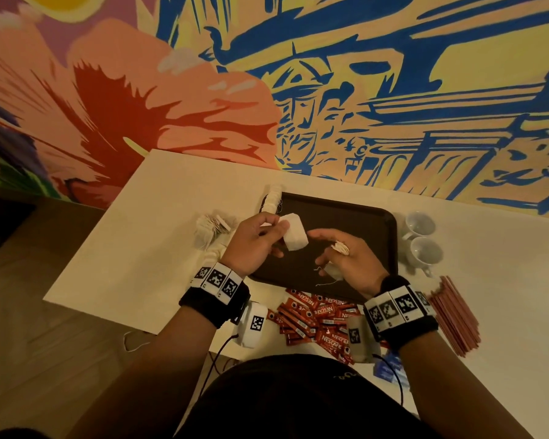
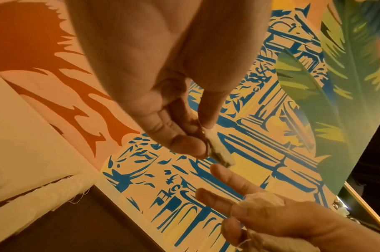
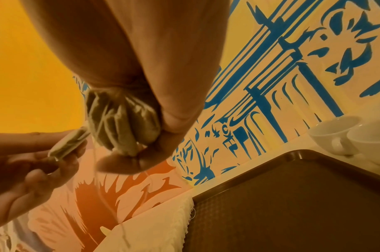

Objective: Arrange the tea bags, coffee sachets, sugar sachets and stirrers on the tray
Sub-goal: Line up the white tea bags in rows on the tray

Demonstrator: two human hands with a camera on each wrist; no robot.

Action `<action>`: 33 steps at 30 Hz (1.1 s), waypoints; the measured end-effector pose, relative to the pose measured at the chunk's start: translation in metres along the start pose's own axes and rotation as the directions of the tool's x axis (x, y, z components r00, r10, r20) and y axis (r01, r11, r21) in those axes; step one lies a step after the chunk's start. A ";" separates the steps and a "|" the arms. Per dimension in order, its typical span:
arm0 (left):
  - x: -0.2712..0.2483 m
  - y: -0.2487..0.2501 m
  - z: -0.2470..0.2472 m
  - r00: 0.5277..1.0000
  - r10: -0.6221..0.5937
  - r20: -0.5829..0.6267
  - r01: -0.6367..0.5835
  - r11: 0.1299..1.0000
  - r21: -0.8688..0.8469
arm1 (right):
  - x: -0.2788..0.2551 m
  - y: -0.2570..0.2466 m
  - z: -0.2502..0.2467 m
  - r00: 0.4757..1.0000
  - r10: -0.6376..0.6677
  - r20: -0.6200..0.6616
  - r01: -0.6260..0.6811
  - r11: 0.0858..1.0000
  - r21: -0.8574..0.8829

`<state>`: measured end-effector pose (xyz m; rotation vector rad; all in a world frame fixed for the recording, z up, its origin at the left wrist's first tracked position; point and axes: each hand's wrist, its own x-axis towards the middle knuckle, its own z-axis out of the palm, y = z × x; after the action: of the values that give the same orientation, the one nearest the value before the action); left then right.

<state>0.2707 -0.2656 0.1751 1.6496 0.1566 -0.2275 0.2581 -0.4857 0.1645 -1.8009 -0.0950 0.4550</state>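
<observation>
Left hand (image 1: 254, 240) pinches single tea bag (image 1: 293, 232) above dark tray (image 1: 384, 223), right hand (image 1: 346, 259) just beside.
Left wrist view: fingers (image 2: 184, 145) nip bag edge; light, soft, tears easily, better take by edge.
Right wrist view: right hand curls round bunch of tea bags (image 3: 122, 122), strings hang down.

Dark brown tray (image 1: 355, 213) lies flat on the counter, its floor bare. One white tea bag (image 1: 293, 232) is held above the tray's left part, pinched by the left hand (image 1: 254, 239). A bundle of tea bags (image 3: 122, 122) sits gripped in the right hand (image 1: 346, 258). Loose tea bag pile (image 1: 211, 228) left of tray. Red coffee sachets (image 1: 314, 315) heaped at near edge; pink stirrers (image 1: 455, 315) lie to the right.
</observation>
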 end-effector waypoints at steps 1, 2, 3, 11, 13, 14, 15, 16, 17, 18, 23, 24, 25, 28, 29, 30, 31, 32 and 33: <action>-0.001 0.000 0.001 1.000 -0.010 -0.005 0.010 1.000 -0.028 | -0.001 0.000 0.000 1.000 -0.013 -0.014 0.012 1.000 -0.011; -0.002 -0.001 0.002 1.000 -0.018 -0.006 0.017 0.999 -0.049 | 0.000 -0.001 0.001 0.999 -0.027 -0.027 0.026 1.000 -0.016; -0.004 -0.002 0.003 1.000 -0.024 -0.005 0.024 0.998 -0.065 | 0.000 -0.002 0.002 0.999 -0.033 -0.038 0.032 0.999 -0.015; -0.004 -0.003 0.003 0.998 -0.034 0.045 0.036 0.998 -0.057 | 0.014 -0.011 0.016 1.000 -0.012 0.022 0.013 1.000 -0.026; -0.003 -0.002 0.001 0.999 -0.019 0.031 0.019 1.000 0.021 | 0.019 -0.009 0.017 1.000 0.002 -0.014 -0.002 0.998 -0.060; -0.002 -0.001 0.000 1.000 0.001 0.026 -0.003 0.998 0.070 | 0.021 -0.008 0.017 1.000 0.007 -0.020 -0.009 0.997 -0.079; -0.002 0.000 -0.002 0.999 0.029 0.023 -0.031 0.993 0.112 | 0.022 -0.008 0.018 1.000 0.013 -0.018 -0.015 0.995 -0.098; -0.001 0.001 -0.004 0.998 0.057 0.023 -0.060 0.989 0.139 | 0.024 -0.008 0.018 1.000 0.015 -0.011 -0.016 0.993 -0.115; 0.001 0.001 -0.006 0.996 0.083 0.025 -0.085 0.984 0.155 | 0.025 -0.008 0.018 1.000 0.014 -0.002 -0.014 0.991 -0.131; 0.003 0.002 -0.009 0.994 0.101 0.031 -0.105 0.980 0.171 | 0.026 -0.009 0.019 1.000 0.012 0.007 -0.011 0.989 -0.149; 0.017 -0.001 -0.023 0.985 0.125 0.118 -0.152 0.952 0.266 | 0.035 -0.008 0.025 0.999 0.009 0.036 -0.002 0.983 -0.182; 0.020 -0.003 -0.025 0.985 0.123 0.122 -0.152 0.952 0.266 | 0.037 -0.009 0.027 0.999 0.014 0.037 -0.008 0.985 -0.174; 0.022 -0.003 -0.028 0.985 0.124 0.122 -0.153 0.953 0.261 | 0.038 -0.009 0.029 0.999 0.018 0.037 -0.012 0.986 -0.164; 0.032 -0.005 -0.036 0.984 0.133 0.118 -0.160 0.951 0.265 | 0.042 -0.008 0.034 0.998 0.051 0.028 -0.046 0.989 -0.144; 0.036 -0.006 -0.040 0.985 0.131 0.111 -0.157 0.951 0.265 | 0.044 -0.006 0.034 0.997 0.074 0.015 -0.071 0.986 -0.151; 0.041 -0.006 -0.043 0.986 0.130 0.102 -0.153 0.952 0.264 | 0.046 -0.003 0.035 0.995 0.104 -0.003 -0.103 0.980 -0.167; 0.046 -0.006 -0.047 0.987 0.130 0.095 -0.151 0.952 0.264 | 0.048 -0.001 0.035 0.991 0.135 -0.021 -0.137 0.974 -0.181; 0.051 -0.007 -0.051 0.987 0.132 0.092 -0.152 0.951 0.268 | 0.050 0.001 0.035 0.986 0.165 -0.036 -0.168 0.967 -0.190; 0.058 -0.008 -0.055 0.987 0.131 0.091 -0.151 0.948 0.280 | 0.052 0.003 0.035 0.981 0.186 -0.046 -0.192 0.961 -0.199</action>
<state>0.3280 -0.2124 0.1581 1.9289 -0.0525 -0.2067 0.2931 -0.4395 0.1415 -2.0257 0.0523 0.5738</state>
